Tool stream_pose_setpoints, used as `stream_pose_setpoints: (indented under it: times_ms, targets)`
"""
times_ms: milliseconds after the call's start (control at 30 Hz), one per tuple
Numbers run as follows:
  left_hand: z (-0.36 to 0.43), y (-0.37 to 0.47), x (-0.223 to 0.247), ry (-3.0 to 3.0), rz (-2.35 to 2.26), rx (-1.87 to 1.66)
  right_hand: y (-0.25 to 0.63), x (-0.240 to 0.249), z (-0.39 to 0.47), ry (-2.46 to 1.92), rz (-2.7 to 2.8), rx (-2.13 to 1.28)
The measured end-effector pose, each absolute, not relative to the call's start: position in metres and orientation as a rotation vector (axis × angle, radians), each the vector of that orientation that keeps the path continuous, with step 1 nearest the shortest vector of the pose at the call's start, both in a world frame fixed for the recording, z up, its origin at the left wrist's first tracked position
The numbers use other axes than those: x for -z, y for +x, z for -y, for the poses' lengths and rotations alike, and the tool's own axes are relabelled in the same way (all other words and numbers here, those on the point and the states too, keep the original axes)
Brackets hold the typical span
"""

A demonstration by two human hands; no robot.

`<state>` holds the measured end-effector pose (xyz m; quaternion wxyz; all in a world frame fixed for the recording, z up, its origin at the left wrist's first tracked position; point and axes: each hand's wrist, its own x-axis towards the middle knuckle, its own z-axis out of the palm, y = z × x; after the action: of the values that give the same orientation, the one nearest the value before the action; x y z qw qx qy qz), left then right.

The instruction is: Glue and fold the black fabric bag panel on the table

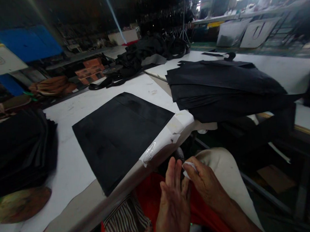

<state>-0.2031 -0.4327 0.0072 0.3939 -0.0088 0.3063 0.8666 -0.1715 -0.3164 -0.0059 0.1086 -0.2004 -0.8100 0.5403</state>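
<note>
My left hand (174, 203) is held out over my lap, palm up with its fingers stretched. My right hand (205, 182) pinches a small crumpled white wad (190, 169), cloth or paper, against the fingers of my left hand. In front of both hands, a flat black fabric panel (124, 135) lies on the white-covered table (69, 169), one corner at the table's front edge. Clear tape (149, 151) shows on the torn white covering beside that panel. Neither hand touches the black panel.
Fanned black panels (221, 85) lie at the right, and a black stack (19, 150) is on the left near a brownish rounded object (24, 205). Black straps (151, 50) pile up at the back. Striped fabric (127, 216) is below the table edge.
</note>
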Motion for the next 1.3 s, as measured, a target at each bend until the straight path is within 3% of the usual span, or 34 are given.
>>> stream_pose_setpoints:
  times_ms: [267, 600, 933, 1300]
  targets:
    - [0.431, -0.206, -0.004, 0.08, -0.869, -2.219, -0.174, 0.011, 0.293, -0.839, 1.928, -2.089]
    - [0.426, -0.206, 0.012, 0.241, -1.187, -2.176, -0.166, 0.0, 0.315, -0.663, 2.347, -1.716]
    - [0.417, -0.207, 0.015, 0.101, -1.118, -2.255, -0.167, 0.007, 0.306, -0.774, 1.984, -1.781]
    - [0.414, -0.213, 0.021, 0.293, -1.59, -1.989, -0.166, 0.01, 0.323, -0.689, 2.144, -1.64]
